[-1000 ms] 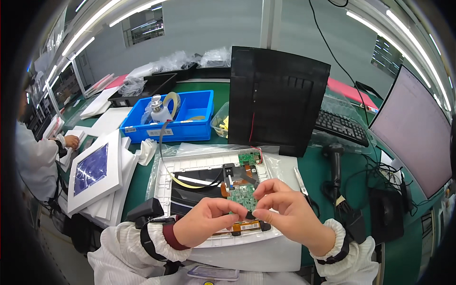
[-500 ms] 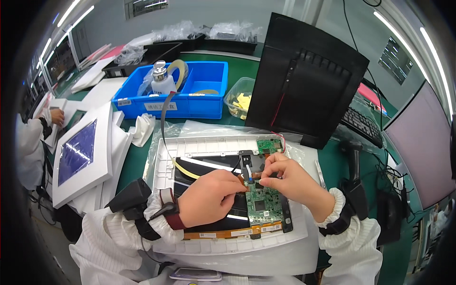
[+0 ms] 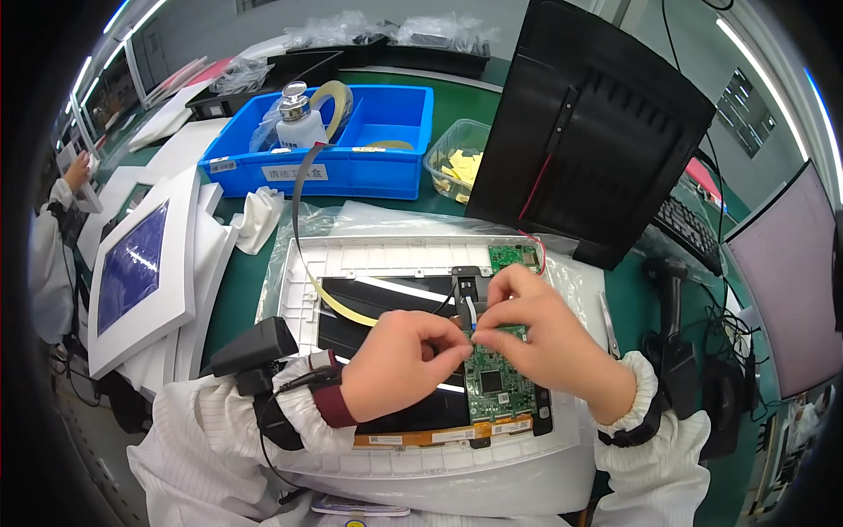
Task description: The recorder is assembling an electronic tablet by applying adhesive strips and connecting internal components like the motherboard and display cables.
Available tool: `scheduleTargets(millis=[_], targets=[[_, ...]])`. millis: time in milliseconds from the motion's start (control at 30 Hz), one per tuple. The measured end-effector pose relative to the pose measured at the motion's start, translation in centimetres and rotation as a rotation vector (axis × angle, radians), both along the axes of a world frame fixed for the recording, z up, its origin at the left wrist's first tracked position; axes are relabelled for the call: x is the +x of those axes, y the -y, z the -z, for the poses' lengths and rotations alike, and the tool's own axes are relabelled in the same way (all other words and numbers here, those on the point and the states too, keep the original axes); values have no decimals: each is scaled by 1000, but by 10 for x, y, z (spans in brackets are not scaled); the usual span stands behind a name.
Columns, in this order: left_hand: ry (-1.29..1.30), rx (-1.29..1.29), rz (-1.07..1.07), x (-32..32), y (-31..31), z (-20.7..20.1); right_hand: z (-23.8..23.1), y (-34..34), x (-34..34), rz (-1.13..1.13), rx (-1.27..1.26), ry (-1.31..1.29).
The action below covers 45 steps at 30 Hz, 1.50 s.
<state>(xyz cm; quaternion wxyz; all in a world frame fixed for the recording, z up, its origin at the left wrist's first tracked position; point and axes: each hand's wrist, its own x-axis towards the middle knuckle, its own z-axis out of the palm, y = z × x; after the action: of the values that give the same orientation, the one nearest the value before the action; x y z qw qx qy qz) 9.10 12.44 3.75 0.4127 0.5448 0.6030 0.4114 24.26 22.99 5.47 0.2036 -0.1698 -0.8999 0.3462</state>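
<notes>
Having lowered from a second ago, both hands' fingers [image 3: 457, 338] pinch a ribbon cable [image 3: 471, 313] above the circuit board [image 3: 497, 382].

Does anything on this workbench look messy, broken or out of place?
Nothing looks damaged or spilled. A loose yellow strip curls across the white frame, and a crumpled white cloth lies beside the blue bin.
</notes>
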Motion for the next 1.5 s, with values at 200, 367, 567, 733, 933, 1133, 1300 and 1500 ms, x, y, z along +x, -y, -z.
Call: scheduleTargets(millis=[200, 367, 567, 733, 933, 1133, 1300, 1500], targets=[[434, -111, -42, 2, 10, 0, 4, -2, 10, 85, -408, -172], [583, -86, -27, 2, 12, 2, 11, 4, 8, 32, -645, -136], [418, -99, -84, -3, 10, 5, 15, 2, 5, 103, -585, -214], [-411, 401, 119, -12, 4, 11, 22, -9, 4, 128, -584, 10], [-645, 548, 246, -12, 2, 28, 33, -9, 0, 93, -414, 80], [-683, 583, 250, -10, 2, 36, 39, -9, -1, 98, -273, 81], [-697, 533, 290, -9, 1, 34, 41, -8, 0, 95, -250, 70], [-699, 523, 279, -9, 1, 34, 42, -9, 0, 97, -256, 68]])
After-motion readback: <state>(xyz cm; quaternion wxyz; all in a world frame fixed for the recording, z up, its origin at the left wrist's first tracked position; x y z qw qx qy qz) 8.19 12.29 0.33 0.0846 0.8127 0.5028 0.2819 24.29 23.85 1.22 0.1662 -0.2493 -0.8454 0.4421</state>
